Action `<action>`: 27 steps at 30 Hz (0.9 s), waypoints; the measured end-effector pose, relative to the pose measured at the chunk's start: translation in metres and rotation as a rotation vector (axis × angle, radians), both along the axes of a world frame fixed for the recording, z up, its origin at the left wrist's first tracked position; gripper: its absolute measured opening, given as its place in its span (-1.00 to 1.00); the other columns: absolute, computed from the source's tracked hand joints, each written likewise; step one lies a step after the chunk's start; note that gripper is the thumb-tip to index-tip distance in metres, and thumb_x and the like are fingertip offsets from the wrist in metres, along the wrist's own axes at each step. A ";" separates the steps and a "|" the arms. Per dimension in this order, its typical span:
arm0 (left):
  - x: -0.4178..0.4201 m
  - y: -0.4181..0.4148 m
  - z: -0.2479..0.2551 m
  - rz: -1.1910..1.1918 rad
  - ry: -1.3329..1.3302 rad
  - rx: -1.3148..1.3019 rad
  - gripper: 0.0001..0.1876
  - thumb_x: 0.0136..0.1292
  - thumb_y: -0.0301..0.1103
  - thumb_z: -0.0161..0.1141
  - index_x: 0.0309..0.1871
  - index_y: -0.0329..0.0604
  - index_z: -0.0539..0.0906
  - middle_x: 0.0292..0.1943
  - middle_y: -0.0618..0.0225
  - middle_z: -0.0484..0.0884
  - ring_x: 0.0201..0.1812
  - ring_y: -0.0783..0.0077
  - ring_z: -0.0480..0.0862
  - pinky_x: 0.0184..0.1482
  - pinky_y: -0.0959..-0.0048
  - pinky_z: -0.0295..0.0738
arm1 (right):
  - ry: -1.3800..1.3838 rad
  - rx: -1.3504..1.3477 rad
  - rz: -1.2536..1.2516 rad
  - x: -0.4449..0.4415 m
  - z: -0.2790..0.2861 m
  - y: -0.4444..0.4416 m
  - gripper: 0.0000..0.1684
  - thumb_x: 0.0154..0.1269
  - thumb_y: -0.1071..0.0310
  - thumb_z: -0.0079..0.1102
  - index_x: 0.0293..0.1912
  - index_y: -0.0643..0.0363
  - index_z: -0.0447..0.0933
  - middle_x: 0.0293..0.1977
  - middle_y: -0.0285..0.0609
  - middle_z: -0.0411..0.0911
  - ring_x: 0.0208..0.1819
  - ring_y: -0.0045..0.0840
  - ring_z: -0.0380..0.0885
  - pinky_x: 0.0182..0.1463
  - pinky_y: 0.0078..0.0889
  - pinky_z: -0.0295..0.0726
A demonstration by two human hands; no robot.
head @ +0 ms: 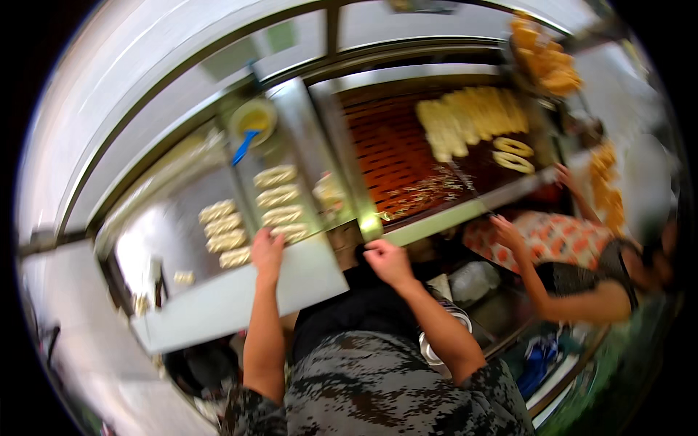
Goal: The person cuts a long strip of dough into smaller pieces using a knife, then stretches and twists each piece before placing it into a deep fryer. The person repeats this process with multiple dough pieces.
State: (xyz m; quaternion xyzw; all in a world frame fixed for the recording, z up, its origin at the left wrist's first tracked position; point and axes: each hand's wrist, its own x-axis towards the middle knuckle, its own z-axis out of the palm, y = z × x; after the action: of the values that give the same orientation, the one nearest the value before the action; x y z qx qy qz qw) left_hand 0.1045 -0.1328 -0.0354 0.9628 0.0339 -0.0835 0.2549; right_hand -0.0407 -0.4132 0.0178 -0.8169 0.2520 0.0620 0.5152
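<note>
My left hand [267,252] is at the near end of a row of raw twisted dough pieces [279,195] on a metal worktop. Its fingertips meet the left end of the nearest piece [292,233]; whether they grip it cannot be told. Beside that row, a second row of dough twists [223,224] lies to the left. My right hand [388,264] is curled in front of the near left corner of a deep fryer [436,222], and nothing shows in its fingers. Pale dough sticks [471,117] and two ring-shaped pieces [512,154] float in the dark oil.
A co-worker's hand [508,235] holds a thin rod over the fryer's front edge. A tub of yellow liquid [255,117] with a blue-handled brush [245,147] stands behind the dough. A white board [305,272] edges the worktop. Fried golden pieces [545,57] fill a container at upper right.
</note>
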 end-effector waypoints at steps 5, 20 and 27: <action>-0.001 0.003 0.006 -0.045 0.043 -0.078 -0.79 0.05 -0.30 0.24 -0.47 -0.23 0.48 -0.57 0.10 0.52 -0.50 0.00 0.51 -0.37 0.14 0.43 | -0.078 0.028 0.069 0.023 -0.005 0.038 -0.75 0.15 0.28 0.21 -0.21 0.22 0.61 -0.43 -0.06 0.64 -0.37 -0.28 0.64 -0.25 -0.31 0.59; -0.043 -0.047 0.137 -0.025 0.720 -1.447 -0.73 0.21 -0.55 0.23 -0.05 -0.14 0.46 -0.34 0.25 0.67 -0.66 0.71 0.32 -0.63 0.70 0.15 | -0.040 1.317 -0.152 0.008 0.049 0.046 -0.71 0.31 0.44 0.16 0.02 0.25 0.46 -0.16 -0.21 0.57 -0.18 -0.57 0.60 -0.09 -0.48 0.64; -0.053 -0.058 0.116 -0.068 0.757 -1.412 -0.74 0.17 -0.59 0.19 -0.14 -0.04 0.44 -0.36 0.29 0.64 -0.66 0.71 0.38 -0.65 0.72 0.22 | -0.291 0.698 -0.455 -0.002 0.019 0.042 -0.71 0.29 0.53 0.11 0.01 0.19 0.50 -0.23 -0.33 0.57 -0.34 -0.73 0.53 -0.30 -0.64 0.57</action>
State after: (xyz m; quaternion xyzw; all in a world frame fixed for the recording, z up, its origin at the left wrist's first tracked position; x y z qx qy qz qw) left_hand 0.0519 -0.1903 0.0810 0.4810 0.0277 -0.4139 0.7724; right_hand -0.0426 -0.3716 0.0363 -0.5179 0.3141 -0.0873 0.7909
